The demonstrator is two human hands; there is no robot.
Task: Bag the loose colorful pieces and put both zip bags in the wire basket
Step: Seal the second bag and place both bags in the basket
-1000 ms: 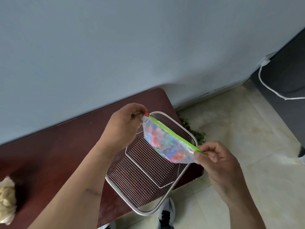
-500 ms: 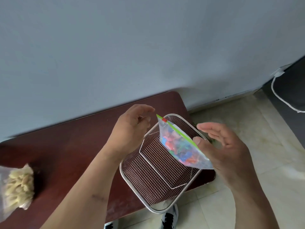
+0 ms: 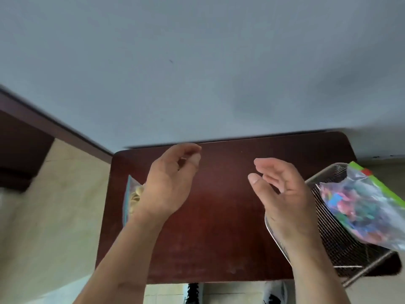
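A zip bag of colorful pieces (image 3: 363,207) with a green seal and red slider lies in the wire basket (image 3: 341,246) at the table's right end. A second zip bag holding pale yellow pieces (image 3: 132,197) lies at the table's left edge, partly hidden behind my left hand (image 3: 169,183). That hand hovers above it with fingers loosely curled and nothing in them. My right hand (image 3: 282,189) is over the middle of the table, left of the basket, fingers apart and empty.
The dark red-brown table (image 3: 219,216) stands against a grey wall. Beige tiled floor surrounds it. A dark piece of furniture (image 3: 19,150) is at the far left. Shoes (image 3: 274,292) show below the table's front edge.
Both hands let go of the colorful bag, which now rests in the basket. The view swung left, and both hands moved over the table toward the pale bag.
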